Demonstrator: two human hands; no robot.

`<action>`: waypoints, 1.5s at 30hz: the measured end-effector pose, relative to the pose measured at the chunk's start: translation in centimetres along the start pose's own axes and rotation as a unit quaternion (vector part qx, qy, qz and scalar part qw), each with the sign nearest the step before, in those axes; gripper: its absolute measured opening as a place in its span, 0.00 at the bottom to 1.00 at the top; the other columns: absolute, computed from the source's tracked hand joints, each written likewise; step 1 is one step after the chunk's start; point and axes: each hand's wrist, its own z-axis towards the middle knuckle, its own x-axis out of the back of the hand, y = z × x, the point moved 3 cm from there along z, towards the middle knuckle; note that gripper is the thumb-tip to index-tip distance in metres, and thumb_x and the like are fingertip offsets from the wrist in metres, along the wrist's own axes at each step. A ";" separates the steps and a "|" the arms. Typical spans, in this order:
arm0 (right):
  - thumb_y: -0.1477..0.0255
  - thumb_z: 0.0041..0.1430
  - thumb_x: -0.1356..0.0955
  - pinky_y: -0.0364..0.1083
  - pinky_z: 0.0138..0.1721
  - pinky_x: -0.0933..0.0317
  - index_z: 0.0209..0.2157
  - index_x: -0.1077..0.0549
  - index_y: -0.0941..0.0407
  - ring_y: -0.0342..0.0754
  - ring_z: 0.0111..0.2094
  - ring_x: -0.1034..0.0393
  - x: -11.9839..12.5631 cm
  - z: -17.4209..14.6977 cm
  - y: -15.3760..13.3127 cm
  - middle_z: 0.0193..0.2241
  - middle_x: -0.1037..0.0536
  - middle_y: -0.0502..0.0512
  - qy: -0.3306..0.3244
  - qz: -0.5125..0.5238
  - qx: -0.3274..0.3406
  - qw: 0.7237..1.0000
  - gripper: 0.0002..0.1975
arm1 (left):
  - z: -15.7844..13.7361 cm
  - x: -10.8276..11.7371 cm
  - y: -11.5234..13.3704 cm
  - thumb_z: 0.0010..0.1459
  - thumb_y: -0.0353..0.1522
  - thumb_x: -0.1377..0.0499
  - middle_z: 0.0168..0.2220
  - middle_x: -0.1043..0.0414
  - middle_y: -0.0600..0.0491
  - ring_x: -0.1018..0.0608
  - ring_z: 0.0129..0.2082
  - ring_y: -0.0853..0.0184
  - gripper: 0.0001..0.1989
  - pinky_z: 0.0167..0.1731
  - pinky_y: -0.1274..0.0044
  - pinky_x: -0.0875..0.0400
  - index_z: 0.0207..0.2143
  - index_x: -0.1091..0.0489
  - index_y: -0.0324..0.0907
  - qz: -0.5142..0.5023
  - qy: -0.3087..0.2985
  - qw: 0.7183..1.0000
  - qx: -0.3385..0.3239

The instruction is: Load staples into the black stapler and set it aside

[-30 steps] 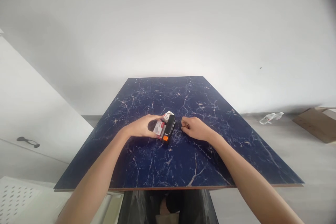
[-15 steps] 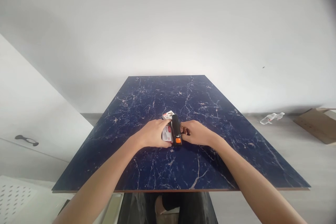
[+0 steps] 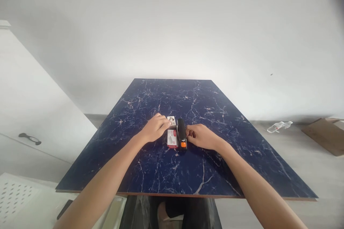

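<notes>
A black stapler [image 3: 182, 131] with an orange patch at its near end lies lengthwise on the blue marbled table [image 3: 172, 175]. Against its left side sit two small boxes: a white one with dark print [image 3: 171, 119] farther off and a white-and-red one [image 3: 172, 139] nearer me. My left hand [image 3: 156, 127] has its thumb and fingertips at the left edge of the farther box, which it seems to pinch. Curled fingers of my right hand [image 3: 200, 136] rest close by the stapler's right side. What those fingers hold, if anything, is hidden.
A white wall [image 3: 172, 25] rises behind the table. On the floor to the right lie a clear plastic bottle [image 3: 279, 126] and a cardboard box [image 3: 324, 136]. A white cabinet with a dark handle [image 3: 29, 138] stands at left, near a white perforated object [image 3: 16, 196].
My left hand has slid off the nearer box and away to the far left corner of the other box. That farther box now sits straighter. My right hand stays beside the stapler.
</notes>
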 end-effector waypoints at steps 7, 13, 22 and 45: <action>0.74 0.59 0.34 0.43 0.32 0.44 0.34 0.28 0.54 0.46 0.30 0.29 0.0 0.1 0.2 0.30 0.21 0.51 -0.002 -0.009 -0.001 1.000 0.03 | -0.6 0.6 -0.6 0.62 0.52 0.40 0.75 0.64 0.51 0.52 0.72 0.47 0.47 0.65 0.56 0.45 0.74 0.62 0.55 -0.086 -0.128 0.988 0.014; 0.74 0.62 0.36 0.43 0.32 0.44 0.32 0.30 0.54 0.46 0.30 0.28 -0.1 0.1 0.6 0.31 0.20 0.51 0.005 -0.024 0.004 1.000 0.04 | -1.0 1.5 -0.5 0.55 0.44 0.32 0.75 0.66 0.54 0.50 0.72 0.47 0.51 0.64 0.57 0.39 0.73 0.59 0.60 -0.112 -0.200 0.973 -0.004; 0.73 0.63 0.36 0.43 0.33 0.43 0.33 0.30 0.53 0.47 0.31 0.28 -0.2 0.2 0.6 0.31 0.20 0.51 0.005 -0.024 -0.010 1.000 0.04 | -0.9 -0.3 0.8 0.59 0.37 0.38 0.74 0.58 0.51 0.46 0.70 0.40 0.41 0.61 0.51 0.38 0.72 0.50 0.56 -0.053 -0.128 0.990 0.002; 0.74 0.63 0.36 0.43 0.33 0.44 0.35 0.28 0.53 0.47 0.31 0.29 -0.1 0.3 0.5 0.30 0.21 0.51 0.015 -0.027 -0.012 0.999 0.05 | -1.2 0.5 0.5 0.55 0.40 0.35 0.75 0.67 0.51 0.54 0.72 0.41 0.50 0.59 0.53 0.34 0.73 0.59 0.58 -0.064 -0.163 0.984 0.011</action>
